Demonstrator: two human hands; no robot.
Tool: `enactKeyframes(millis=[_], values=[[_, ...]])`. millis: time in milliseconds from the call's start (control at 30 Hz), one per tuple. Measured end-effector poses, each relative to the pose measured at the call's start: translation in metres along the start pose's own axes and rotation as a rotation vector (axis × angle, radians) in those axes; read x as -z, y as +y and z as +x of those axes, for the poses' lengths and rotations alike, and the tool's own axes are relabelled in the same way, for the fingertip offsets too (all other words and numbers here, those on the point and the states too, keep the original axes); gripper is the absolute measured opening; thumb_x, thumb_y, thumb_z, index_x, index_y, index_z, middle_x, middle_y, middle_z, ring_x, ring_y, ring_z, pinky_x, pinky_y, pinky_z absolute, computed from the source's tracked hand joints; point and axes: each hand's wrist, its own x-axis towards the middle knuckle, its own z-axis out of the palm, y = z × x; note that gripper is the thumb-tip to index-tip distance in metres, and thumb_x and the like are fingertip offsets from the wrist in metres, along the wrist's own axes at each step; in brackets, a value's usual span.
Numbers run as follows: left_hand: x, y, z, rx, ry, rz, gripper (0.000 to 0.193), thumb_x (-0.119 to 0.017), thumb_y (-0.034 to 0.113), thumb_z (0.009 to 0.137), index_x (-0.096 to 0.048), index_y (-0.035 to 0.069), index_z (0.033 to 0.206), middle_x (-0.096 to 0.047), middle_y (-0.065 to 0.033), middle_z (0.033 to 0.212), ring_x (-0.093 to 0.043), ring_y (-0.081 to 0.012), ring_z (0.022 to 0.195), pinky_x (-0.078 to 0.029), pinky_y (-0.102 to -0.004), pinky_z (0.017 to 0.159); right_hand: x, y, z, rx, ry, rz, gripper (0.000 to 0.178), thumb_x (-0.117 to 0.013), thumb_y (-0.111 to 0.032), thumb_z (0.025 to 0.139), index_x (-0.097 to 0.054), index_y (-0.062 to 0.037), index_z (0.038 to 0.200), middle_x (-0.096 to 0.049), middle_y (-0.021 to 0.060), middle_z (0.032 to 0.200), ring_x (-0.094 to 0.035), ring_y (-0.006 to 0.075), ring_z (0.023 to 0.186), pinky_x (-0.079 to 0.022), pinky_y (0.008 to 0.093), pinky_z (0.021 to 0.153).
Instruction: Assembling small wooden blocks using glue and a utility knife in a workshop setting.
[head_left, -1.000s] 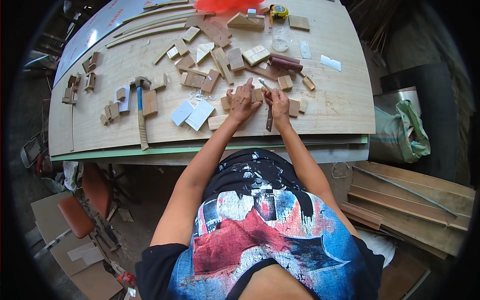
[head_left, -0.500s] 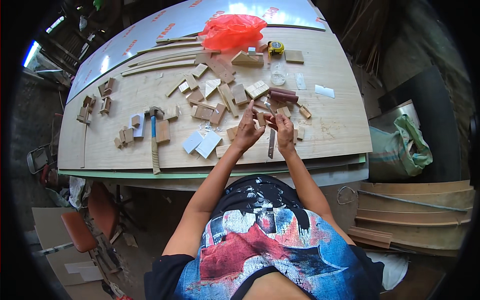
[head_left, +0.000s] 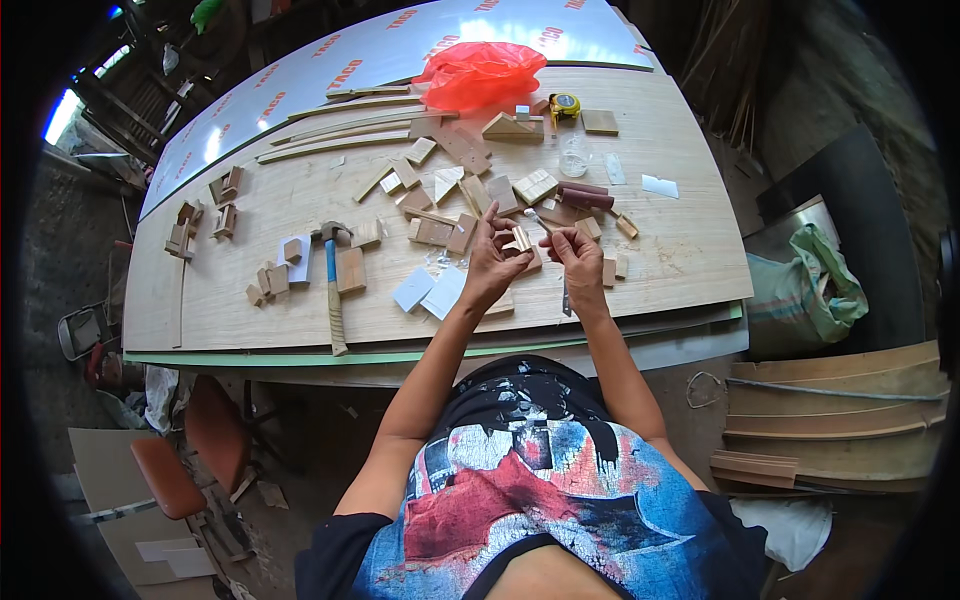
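Observation:
Above the near part of the table, my left hand (head_left: 490,268) grips a small wooden block (head_left: 522,240) between thumb and fingers. A thin stick (head_left: 541,221) with a whitish tip is pinched in my right hand (head_left: 580,265), its tip pointing away from me, close to the block. The stick's exact kind is too small to make out. Two white cards (head_left: 429,291) lie left of my left hand, with whitish scraps beside them. A dark flat metal strip (head_left: 566,301) shows partly under my right hand. Dark red cylinders (head_left: 584,195) lie just beyond my hands.
Loose wood blocks (head_left: 535,186) crowd the table's middle. A hammer (head_left: 333,290) lies at the left, near small assembled wooden pieces (head_left: 226,220). Farther back are a red plastic bag (head_left: 480,75), a yellow tape measure (head_left: 564,105), a clear cup (head_left: 574,162) and long wood strips (head_left: 335,147).
The block in my left hand has been turned, showing a lighter face. The stick's tip now shows apart from the block. The whole view has shifted slightly.

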Motion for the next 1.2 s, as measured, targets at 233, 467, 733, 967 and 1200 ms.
enactKeyframes(millis=[233,467,733,967,1200], values=[[0.025,0.02,-0.004,0.038,-0.062,-0.025,0.086,-0.066,-0.006,0.064,-0.012,0.0,0.131,-0.042,-0.009,0.103,-0.047,-0.0166,0.089,-0.046,-0.0256,0.076,-0.024,-0.013,-0.009,0.107,0.056,-0.106,0.018,-0.052,-0.005,0.082,-0.06,-0.0012,0.098,-0.055,-0.0014,0.072,-0.046,0.004,0.065,-0.037,0.0154,0.059],[0.04,0.022,-0.004,0.072,-0.121,-0.138,0.087,-0.067,-0.007,0.064,-0.012,0.0,0.131,-0.043,-0.011,0.103,-0.049,-0.0184,0.092,-0.046,-0.027,0.079,-0.039,-0.011,-0.015,0.085,0.177,-0.149,0.016,-0.056,-0.009,0.081,-0.062,0.0003,0.092,-0.057,-0.0001,0.072,-0.047,0.0048,0.065,-0.04,0.0174,0.059],[0.053,0.03,-0.008,0.058,-0.22,-0.195,0.085,-0.064,-0.008,0.066,-0.01,0.001,0.131,-0.042,-0.0112,0.107,-0.048,-0.0181,0.094,-0.045,-0.0265,0.08,-0.059,-0.021,-0.03,0.159,0.262,-0.377,0.013,-0.059,-0.01,0.079,-0.062,0.0004,0.085,-0.061,0.0043,0.071,-0.054,0.0076,0.065,-0.043,0.0201,0.06],[0.065,0.034,-0.005,0.041,-0.279,-0.235,0.081,-0.062,-0.005,0.07,-0.011,0.004,0.132,-0.042,-0.01,0.109,-0.047,-0.0175,0.097,-0.044,-0.0276,0.08,-0.073,-0.028,-0.032,0.38,0.313,-0.589,0.007,-0.061,-0.006,0.073,-0.063,-0.003,0.079,-0.061,0.0076,0.072,-0.054,0.0176,0.066,-0.043,0.0285,0.059],[0.069,0.035,0.003,0.042,-0.295,-0.265,0.085,-0.063,-0.004,0.069,-0.008,0.006,0.133,-0.041,-0.0124,0.109,-0.047,-0.0184,0.098,-0.043,-0.0277,0.082,-0.079,-0.034,-0.03,0.481,0.318,-0.775,0.007,-0.062,-0.009,0.071,-0.062,-0.0075,0.078,-0.06,0.0032,0.074,-0.052,0.0194,0.069,-0.039,0.0309,0.067]])
